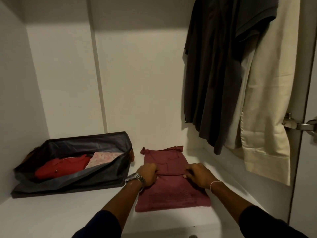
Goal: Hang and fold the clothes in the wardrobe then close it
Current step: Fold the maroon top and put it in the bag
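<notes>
Your sleeves (101, 224): dark, pushed up both forearms | your left wrist: silver metal watch (139, 178) | your right wrist: thin pale bracelet (214, 183)

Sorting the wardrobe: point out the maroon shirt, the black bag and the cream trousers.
maroon shirt (173, 197): head view, near folded half.
black bag (96, 179): head view, front wall.
cream trousers (267, 109): head view, hanging leg.

No legible text, label, brand, number or sign appears on any surface in view.
</notes>
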